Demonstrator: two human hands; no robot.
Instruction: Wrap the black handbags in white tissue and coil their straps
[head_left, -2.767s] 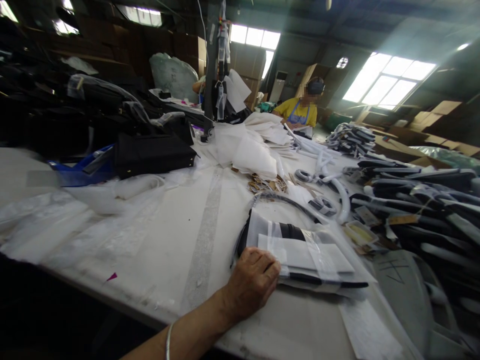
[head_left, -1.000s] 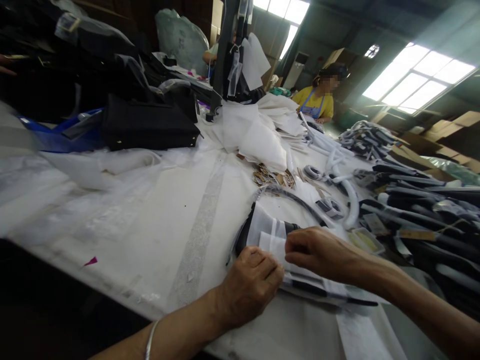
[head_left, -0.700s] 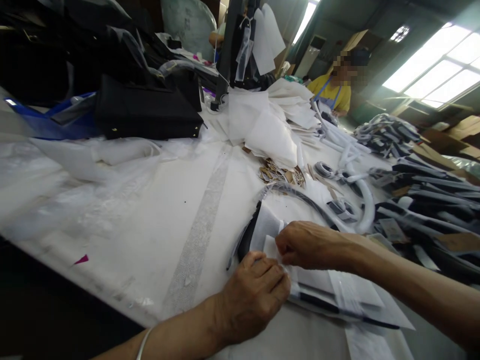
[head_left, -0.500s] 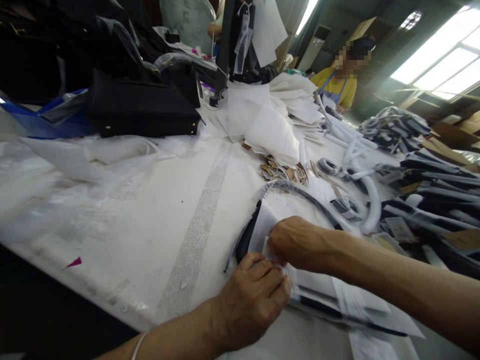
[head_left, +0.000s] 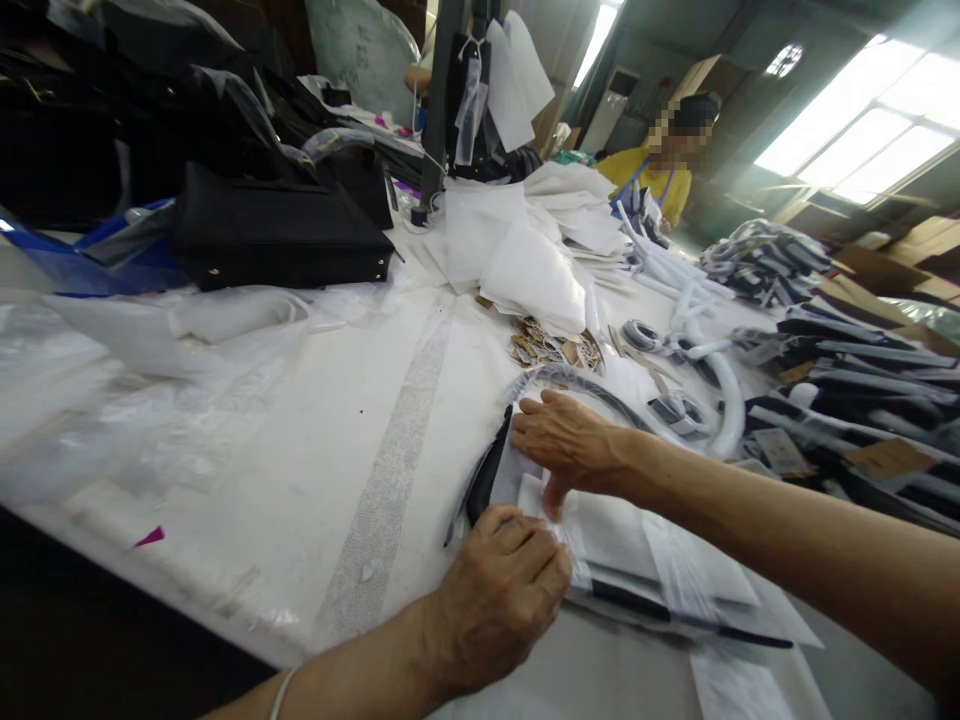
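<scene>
A black bag (head_left: 489, 478) lies flat on the white table, with white sheets (head_left: 611, 530) over it and a plastic-wrapped handle (head_left: 551, 374) looping out on the far side. My left hand (head_left: 504, 600) is closed on the bag's near edge, its fingertips curled at the white sheet there and partly hidden. My right hand (head_left: 566, 445) rests over the sheet a little farther up, fingers stretched out and thumb apart. Below it, clear plastic wraps a dark strap (head_left: 630, 597) along the bag's near side.
Brown tags with strings (head_left: 551, 345) lie beyond the bag. A stack of white sheets (head_left: 517, 250) is behind them. Wrapped dark pieces (head_left: 885, 400) pile up at right. A black handbag (head_left: 285, 235) stands at left. Across the table is a person in yellow (head_left: 649, 180).
My right hand has opened from a closed grip at the sheet and moved up and left, its fingers now spread. My left hand keeps its hold. The whole view has shifted slightly.
</scene>
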